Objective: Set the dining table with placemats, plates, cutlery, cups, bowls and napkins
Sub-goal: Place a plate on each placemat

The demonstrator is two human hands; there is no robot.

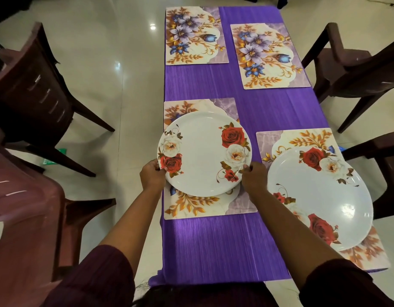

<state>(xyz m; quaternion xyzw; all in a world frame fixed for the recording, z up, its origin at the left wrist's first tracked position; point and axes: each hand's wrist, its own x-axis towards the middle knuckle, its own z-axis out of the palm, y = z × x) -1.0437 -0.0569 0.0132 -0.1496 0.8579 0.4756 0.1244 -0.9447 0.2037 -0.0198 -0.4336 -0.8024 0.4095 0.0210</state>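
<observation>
**Second plate going down at the table's left edge**

The rose-patterned plate (pixel 204 154) sits over the near-left placemat (pixel 206 202), close to the table's left edge, and its left rim reaches past that edge over the floor. Whether it already rests flat or hangs just above the mat cannot be told from this view. The main risk is that overhang: if the plate is let go where it is, a nudge from a sleeve or a chair could tip it off onto the tiles. It also sits toward the mat's far-left part, so it would want shifting right and nearer to lie centred. A lesser risk is dragging the mat across the purple tablecloth (pixel 224 244) while adjusting, leaving it skewed.

The left hand (pixel 152 176) pinches the plate's near-left rim, thumb on top over the red rose, the other fingers curled beneath. The right hand (pixel 253 179) holds the near-right rim the same way, thumb on the upper face, fingers tucked under. Both forearms reach forward from the table's near end, roughly parallel, in dark sleeves.

Another plate (pixel 320 200) already lies on the near-right placemat (pixel 366 255) by the right edge. Two far placemats, one (pixel 195 34) left and one (pixel 269 56) right, are still bare. Brown chairs (pixel 36 89) stand on both sides.
</observation>
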